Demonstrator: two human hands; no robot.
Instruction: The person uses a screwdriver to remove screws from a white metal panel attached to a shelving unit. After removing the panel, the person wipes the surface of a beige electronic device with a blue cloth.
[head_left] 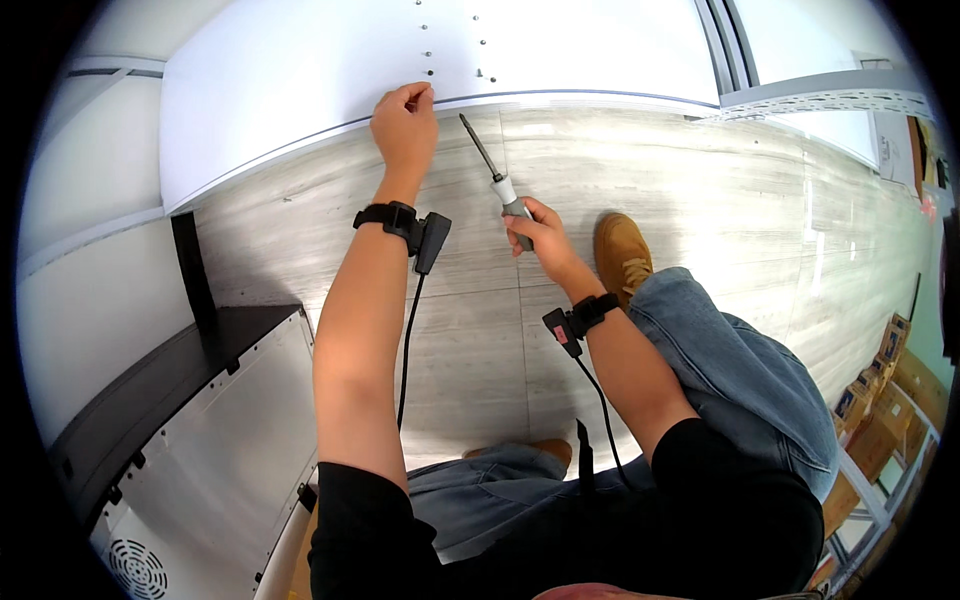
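In my right hand [537, 230] is a screwdriver [503, 188] with a white and grey handle, its dark shaft pointing up and to the left over the floor. My left hand [405, 125] is at the front edge of a white tabletop [300, 90], fingers curled and pinched together; whether something small is between them I cannot make out. Just beyond those fingertips a small screw [430, 72] stands on the white surface, one of several set in two rough rows. Another screw [493, 79] lies near the edge, to the right. The screwdriver tip is apart from the screws.
On the left stands a dark-framed metal cabinet [215, 420] with a round vent. A perforated grey metal beam [830, 95] crosses at the upper right. Cardboard boxes [880, 420] sit by a rack at the lower right. My brown shoe [622, 255] rests on the wood-look floor [460, 330].
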